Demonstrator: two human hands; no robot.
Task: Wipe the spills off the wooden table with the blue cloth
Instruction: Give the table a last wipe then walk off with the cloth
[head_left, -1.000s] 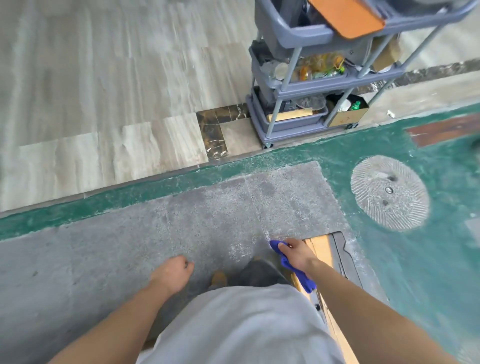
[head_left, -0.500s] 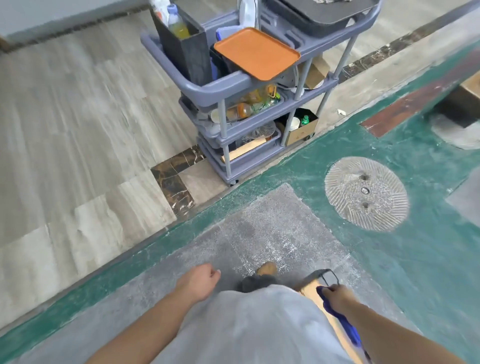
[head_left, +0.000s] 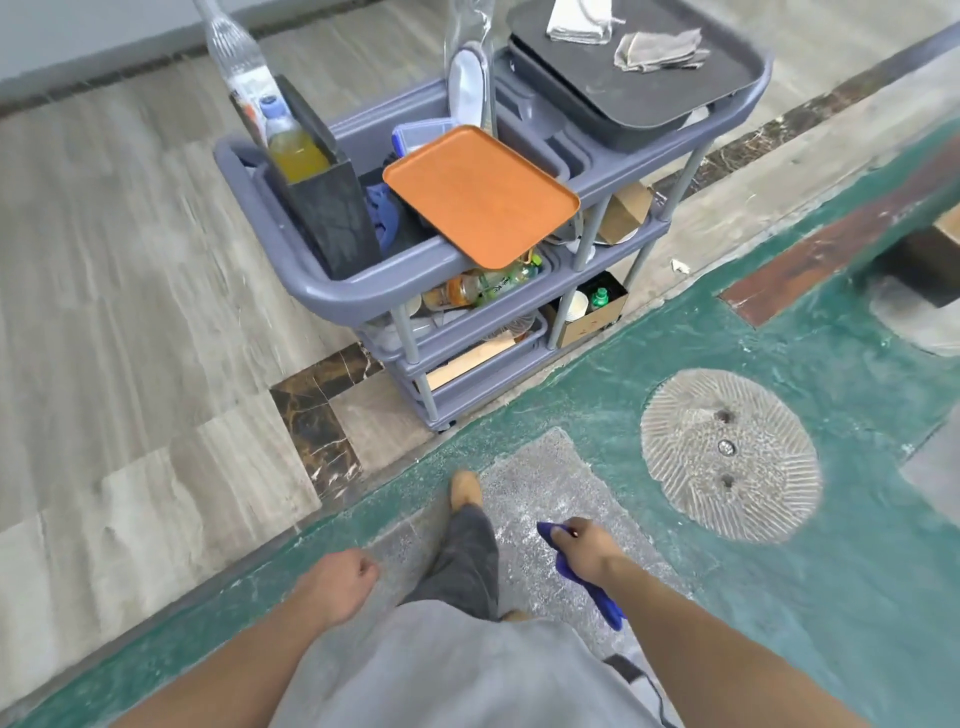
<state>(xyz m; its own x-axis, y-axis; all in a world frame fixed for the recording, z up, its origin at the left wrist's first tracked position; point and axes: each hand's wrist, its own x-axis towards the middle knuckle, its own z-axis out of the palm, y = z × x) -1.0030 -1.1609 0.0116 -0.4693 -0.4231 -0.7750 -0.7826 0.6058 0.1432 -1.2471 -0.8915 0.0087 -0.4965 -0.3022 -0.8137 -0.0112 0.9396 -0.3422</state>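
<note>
My right hand (head_left: 587, 548) is closed around the blue cloth (head_left: 605, 603), which hangs down beside my right leg over the grey floor patch. My left hand (head_left: 340, 582) swings at my left side, fingers curled into a loose fist with nothing in it. The wooden table does not show in this view; only a dark corner with a cable (head_left: 626, 670) peeks out at the bottom right, under my forearm.
A grey three-tier cart (head_left: 332, 288) stands just ahead, carrying an orange tray (head_left: 480, 195), a dark tray with rags (head_left: 639, 78), bottles (head_left: 293, 148) and boxes. A round ribbed floor cover (head_left: 727, 457) lies to the right. My foot (head_left: 465, 491) steps forward.
The view has tilted up and moved closer to the cart. The wooden surface near my right hand has dropped out of sight. My right hand still holds the cloth.
</note>
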